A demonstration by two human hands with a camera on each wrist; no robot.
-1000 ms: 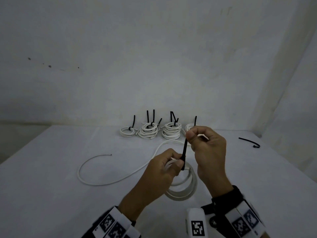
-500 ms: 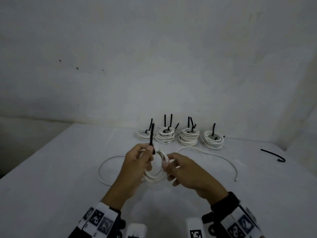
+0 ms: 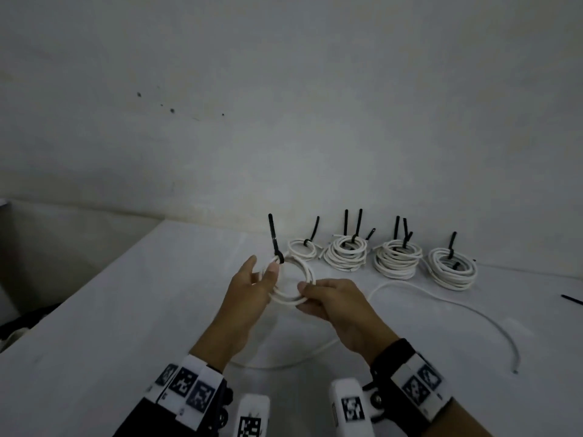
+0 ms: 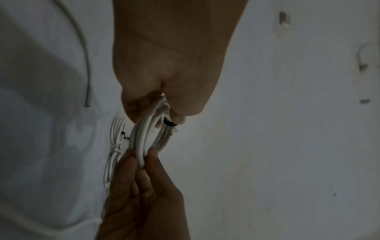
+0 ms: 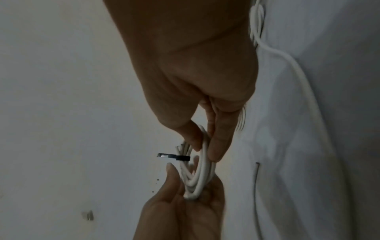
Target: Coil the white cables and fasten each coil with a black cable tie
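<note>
A small white cable coil [image 3: 307,272] is held up over the white table [image 3: 126,326], between my two hands. My left hand [image 3: 263,268] grips its left side, and a black cable tie [image 3: 273,238] stands up from the coil just above those fingers. My right hand [image 3: 302,296] pinches the coil's right side. In the left wrist view the left fingers [image 4: 131,107] curl round the coil [image 4: 141,138] beside the tie's band [image 4: 169,123]. In the right wrist view thumb and forefinger [image 5: 218,146] pinch the coil [image 5: 197,175], with the tie [image 5: 176,157] sticking out leftward.
Several tied coils stand in a row by the wall, from the left one [image 3: 302,249] to the right one [image 3: 452,269]. A loose white cable [image 3: 441,301] curves across the table to the right. A spare black tie [image 3: 571,299] lies at the far right edge.
My right hand has let go of the tie's tail and taken the coil's right side. Both hands have carried the coil farther from me, toward the row of tied coils.
</note>
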